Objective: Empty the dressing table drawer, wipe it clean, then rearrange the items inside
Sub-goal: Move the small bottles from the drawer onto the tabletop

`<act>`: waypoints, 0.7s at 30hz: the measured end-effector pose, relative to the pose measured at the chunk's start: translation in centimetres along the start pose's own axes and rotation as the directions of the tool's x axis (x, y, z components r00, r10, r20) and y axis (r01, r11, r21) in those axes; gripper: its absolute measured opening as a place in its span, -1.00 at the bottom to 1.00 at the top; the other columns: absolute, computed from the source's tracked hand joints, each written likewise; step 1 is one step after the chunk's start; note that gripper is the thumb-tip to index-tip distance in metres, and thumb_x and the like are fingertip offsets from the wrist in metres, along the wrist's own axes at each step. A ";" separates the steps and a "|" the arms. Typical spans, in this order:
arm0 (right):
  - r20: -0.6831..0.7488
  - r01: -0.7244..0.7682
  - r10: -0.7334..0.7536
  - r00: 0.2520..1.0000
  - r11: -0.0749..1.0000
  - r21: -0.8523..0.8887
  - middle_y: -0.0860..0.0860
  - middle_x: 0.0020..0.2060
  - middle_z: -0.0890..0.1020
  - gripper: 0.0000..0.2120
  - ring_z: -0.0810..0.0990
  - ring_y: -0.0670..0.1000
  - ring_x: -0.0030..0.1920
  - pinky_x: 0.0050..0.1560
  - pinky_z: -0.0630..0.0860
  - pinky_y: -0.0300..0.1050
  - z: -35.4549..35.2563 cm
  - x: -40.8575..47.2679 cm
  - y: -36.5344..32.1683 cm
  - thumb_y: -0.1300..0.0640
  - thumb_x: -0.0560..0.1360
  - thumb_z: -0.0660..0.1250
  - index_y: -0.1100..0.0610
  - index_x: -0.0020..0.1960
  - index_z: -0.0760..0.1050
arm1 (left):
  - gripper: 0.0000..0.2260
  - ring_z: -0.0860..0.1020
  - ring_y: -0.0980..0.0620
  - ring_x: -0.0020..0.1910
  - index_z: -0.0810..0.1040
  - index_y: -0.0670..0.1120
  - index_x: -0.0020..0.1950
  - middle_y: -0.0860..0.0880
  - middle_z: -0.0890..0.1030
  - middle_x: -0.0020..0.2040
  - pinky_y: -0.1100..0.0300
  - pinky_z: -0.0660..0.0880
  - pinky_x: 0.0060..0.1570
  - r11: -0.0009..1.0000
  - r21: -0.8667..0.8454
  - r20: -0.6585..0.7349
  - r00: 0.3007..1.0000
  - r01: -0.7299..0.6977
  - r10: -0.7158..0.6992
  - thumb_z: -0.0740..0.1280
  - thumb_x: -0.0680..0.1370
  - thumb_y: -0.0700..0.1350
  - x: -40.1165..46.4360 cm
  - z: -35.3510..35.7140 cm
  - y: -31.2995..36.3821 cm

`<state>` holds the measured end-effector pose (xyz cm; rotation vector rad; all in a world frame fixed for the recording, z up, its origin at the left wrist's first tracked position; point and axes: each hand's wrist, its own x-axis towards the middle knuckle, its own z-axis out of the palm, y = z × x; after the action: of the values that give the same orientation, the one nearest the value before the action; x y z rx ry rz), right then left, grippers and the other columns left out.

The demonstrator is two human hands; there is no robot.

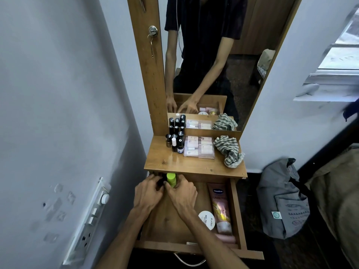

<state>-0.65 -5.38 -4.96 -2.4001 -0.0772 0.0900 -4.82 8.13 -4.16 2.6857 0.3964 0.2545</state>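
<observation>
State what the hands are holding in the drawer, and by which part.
The right hand grips the green-capped bottle around its body, below the cap. The left hand is beside it; whether it holds anything cannot be told.

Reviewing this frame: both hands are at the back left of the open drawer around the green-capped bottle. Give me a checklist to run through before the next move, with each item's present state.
1. Drawer pulled open far enough to reach in: ok.
2. Green-capped bottle upright between left hand and right hand: ok.
3. Firm grip on the bottle: cannot tell, fingers hide its body.
4. Free space on the tabletop in front of the small black bottles: ok.
5. Striped cloth at hand for wiping: ok, on the tabletop's right.
6. Drawer emptied: not ok, Vaseline tube and white round lid lie inside.
</observation>
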 end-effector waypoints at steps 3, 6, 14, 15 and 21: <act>-0.006 -0.052 0.052 0.999 0.998 0.028 0.07 -0.06 0.74 -0.55 0.69 0.19 0.05 0.01 0.55 0.00 0.6 0.0 -0.4 -0.27 0.47 0.38 -0.02 0.23 0.58 | -0.73 0.62 0.01 0.00 0.63 0.10 0.23 0.06 0.61 0.14 0.14 0.51 -0.07 0.998 0.061 0.022 1.000 0.004 -0.005 0.34 0.55 0.06 0.1 0.2 0.2; -0.005 -0.052 0.053 0.999 0.998 0.036 0.04 -0.07 0.74 -0.60 0.69 0.17 0.05 0.01 0.55 -0.01 0.8 0.1 -0.4 -0.24 0.50 0.35 -0.01 0.20 0.59 | -0.72 0.61 0.03 0.04 0.60 0.12 0.27 0.07 0.59 0.20 0.16 0.50 -0.03 0.995 0.095 0.043 0.999 0.020 -0.024 0.33 0.57 0.08 0.2 0.4 0.2; -0.143 0.066 -0.059 0.988 0.997 0.043 -0.09 -0.35 0.67 -0.56 0.69 0.03 -0.21 -0.22 0.49 -0.09 -1.1 -0.5 1.7 -0.36 0.34 0.34 -0.04 0.00 0.60 | -0.71 0.63 -0.01 0.03 0.59 0.10 0.25 0.05 0.60 0.21 0.10 0.54 -0.02 0.991 0.128 0.032 0.999 0.029 -0.033 0.37 0.54 0.07 0.3 0.6 0.2; -0.176 0.092 -0.082 0.981 0.995 0.049 -0.12 -0.40 0.63 -0.58 0.66 -0.03 -0.28 -0.27 0.46 -0.12 -1.6 -0.7 1.8 -0.35 0.32 0.36 -0.05 -0.04 0.59 | -0.70 0.63 0.00 0.02 0.58 0.10 0.26 0.06 0.59 0.22 0.11 0.54 -0.04 0.991 0.131 0.031 0.999 0.024 -0.028 0.37 0.54 0.07 0.2 0.7 0.1; -0.287 0.329 -0.288 0.914 0.939 0.105 -0.17 -0.31 0.53 -0.71 0.50 -0.15 -0.34 -0.36 0.42 -0.22 -4.9 -0.8 0.7 -0.22 0.31 0.49 -0.07 -0.13 0.57 | -0.74 0.64 0.01 -0.10 0.61 0.09 0.18 0.06 0.62 0.13 0.12 0.53 -0.18 0.991 0.135 0.014 1.000 0.002 -0.004 0.38 0.52 0.11 0.2 1.1 -0.2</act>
<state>-0.94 -9.25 -1.75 -2.1962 -0.3122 -0.3643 -4.37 7.96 -5.17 2.8178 0.4272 0.2150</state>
